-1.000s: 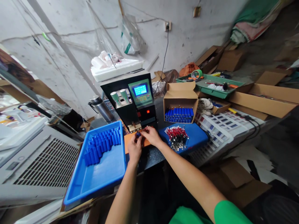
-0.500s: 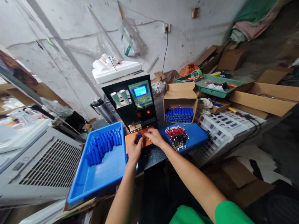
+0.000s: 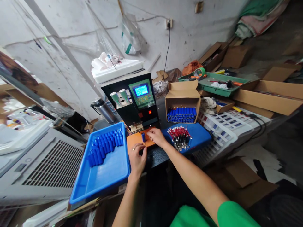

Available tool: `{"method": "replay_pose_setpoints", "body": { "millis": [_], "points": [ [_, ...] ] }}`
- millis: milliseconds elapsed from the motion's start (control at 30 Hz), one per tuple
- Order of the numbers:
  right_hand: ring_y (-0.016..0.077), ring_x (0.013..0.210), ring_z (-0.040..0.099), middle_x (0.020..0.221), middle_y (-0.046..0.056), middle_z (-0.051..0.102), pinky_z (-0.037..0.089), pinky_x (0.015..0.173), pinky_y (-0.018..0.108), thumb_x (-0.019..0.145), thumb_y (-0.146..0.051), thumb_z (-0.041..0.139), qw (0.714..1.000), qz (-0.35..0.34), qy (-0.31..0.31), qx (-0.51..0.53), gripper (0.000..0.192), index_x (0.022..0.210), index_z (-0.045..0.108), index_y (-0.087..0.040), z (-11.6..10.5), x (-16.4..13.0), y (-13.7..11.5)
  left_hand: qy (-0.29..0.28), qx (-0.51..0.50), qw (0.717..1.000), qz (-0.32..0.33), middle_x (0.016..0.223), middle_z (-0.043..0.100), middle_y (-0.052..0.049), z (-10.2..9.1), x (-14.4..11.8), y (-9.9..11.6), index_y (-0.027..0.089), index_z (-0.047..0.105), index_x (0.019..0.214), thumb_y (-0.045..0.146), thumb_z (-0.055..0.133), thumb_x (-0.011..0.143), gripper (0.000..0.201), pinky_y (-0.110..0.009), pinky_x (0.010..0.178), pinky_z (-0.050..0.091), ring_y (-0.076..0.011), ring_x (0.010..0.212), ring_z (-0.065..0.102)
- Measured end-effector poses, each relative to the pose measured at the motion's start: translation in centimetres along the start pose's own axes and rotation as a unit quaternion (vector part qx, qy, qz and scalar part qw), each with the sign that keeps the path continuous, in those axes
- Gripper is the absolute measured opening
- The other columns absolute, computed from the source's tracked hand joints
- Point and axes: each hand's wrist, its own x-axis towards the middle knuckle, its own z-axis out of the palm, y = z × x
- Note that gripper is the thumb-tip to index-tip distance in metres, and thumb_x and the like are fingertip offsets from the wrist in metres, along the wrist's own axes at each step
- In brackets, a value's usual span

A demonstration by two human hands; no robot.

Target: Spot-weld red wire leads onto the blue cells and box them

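Note:
A blue cylindrical battery cell (image 3: 143, 136) stands upright on the orange board (image 3: 132, 142) in front of the spot welder (image 3: 146, 108), near its copper electrodes (image 3: 135, 123). My right hand (image 3: 156, 137) is just right of the cell, its fingers pinched; whatever lies between them is too small to make out. Nearer to me, my left hand (image 3: 137, 157) is at the front edge of the board, apart from the cell. Its fingers are curled with the thumb close to the fingertips, and what they hold, if anything, cannot be seen.
On the left, a blue tray (image 3: 107, 176) holds many blue cells. Red and black connector leads (image 3: 179, 138) lie on a blue pad (image 3: 201, 135) at right. Behind it stands a cardboard box (image 3: 182, 102) of cells. A steel flask (image 3: 104, 109) and green tray (image 3: 219, 90) are farther back.
My left hand has let go of the cell and drawn back toward me, so the cell now shows standing upright. My right hand has stayed nearly in place.

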Motion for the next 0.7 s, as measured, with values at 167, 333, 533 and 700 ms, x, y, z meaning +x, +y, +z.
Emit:
{"method": "replay_pose_setpoints", "body": {
  "millis": [167,333,533,700],
  "points": [
    [0.0090,0.043,0.039,0.051,-0.004,0.048,0.028,0.043,0.020,0.070,-0.044,0.064,0.997,0.035,-0.030,0.066,0.029,0.065,0.052,-0.018,-0.3,-0.3,-0.9,0.004,-0.011,1.000,-0.006,0.092,0.069,-0.006,0.0,0.3,0.1,0.019,0.066,0.083,0.029,0.056,0.089,0.016,-0.035,0.087,0.048,-0.0194,0.090,0.064],
    [0.0098,0.048,0.042,0.054,-0.003,0.051,0.031,0.046,0.021,0.069,-0.045,0.069,0.989,0.018,-0.140,0.038,0.032,0.071,0.059,-0.015,-1.2,-1.1,-1.9,-0.042,-0.049,0.995,-0.070,0.086,0.068,-0.005,-0.4,0.7,0.1,0.019,0.066,0.086,0.034,0.056,0.089,0.019,-0.031,0.078,0.047,-0.0174,0.080,0.062],
    [0.0124,0.061,0.051,0.067,0.002,0.061,0.038,0.057,0.022,0.068,-0.043,0.073,0.979,-0.021,-0.202,-0.009,0.032,0.073,0.067,-0.012,-1.6,-0.9,-1.9,-0.098,-0.139,0.977,-0.126,0.080,0.065,-0.003,0.0,2.4,0.4,0.017,0.063,0.085,0.041,0.054,0.087,0.026,-0.028,0.073,0.047,-0.0160,0.076,0.060],
    [0.0110,0.053,0.048,0.060,0.000,0.057,0.035,0.051,0.022,0.066,-0.047,0.074,0.981,0.013,-0.194,0.010,0.036,0.070,0.063,-0.013,-1.5,-1.0,-1.9,-0.101,-0.142,0.975,-0.135,0.074,0.061,-0.002,0.1,3.3,0.5,0.017,0.060,0.081,0.043,0.054,0.086,0.028,-0.026,0.064,0.046,-0.0144,0.068,0.058]
  ]
}}
